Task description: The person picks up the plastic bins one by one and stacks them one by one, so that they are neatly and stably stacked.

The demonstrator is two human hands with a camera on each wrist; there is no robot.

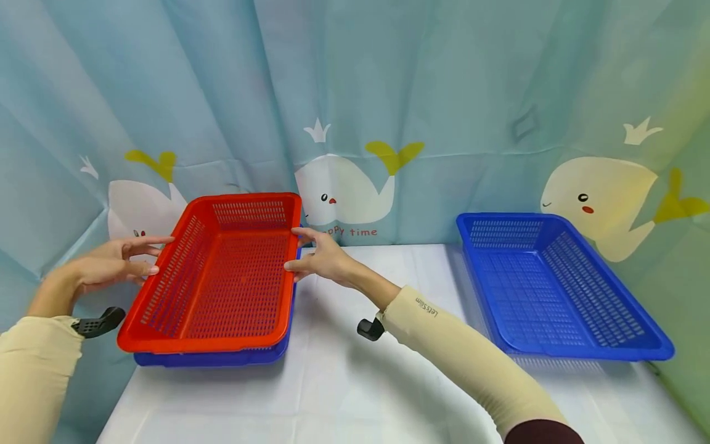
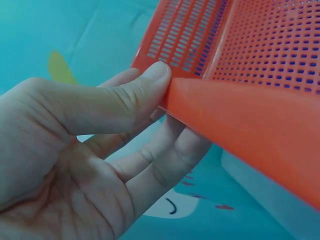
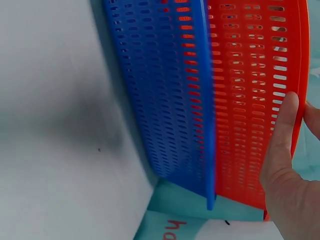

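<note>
A red plastic basket (image 1: 205, 344) with slotted walls sits in the top of a blue basket (image 1: 213, 359) on the left of the table. My left hand (image 1: 111, 262) pinches the red basket's left rim; the left wrist view shows the thumb (image 2: 156, 75) on top and fingers underneath. Opposite it, my right hand (image 1: 327, 258) grips the right rim, one finger (image 3: 286, 120) lying against the slotted outer wall. In the right wrist view, much of the red wall (image 3: 240, 100) rises above the blue rim (image 3: 206, 110).
Another blue basket (image 1: 588, 353) stands at the right of the white-covered table (image 1: 355, 382). Behind the table hangs a light blue curtain (image 1: 355, 74) with printed whales, and it continues along both sides. Each wrist carries a black device (image 1: 370, 329).
</note>
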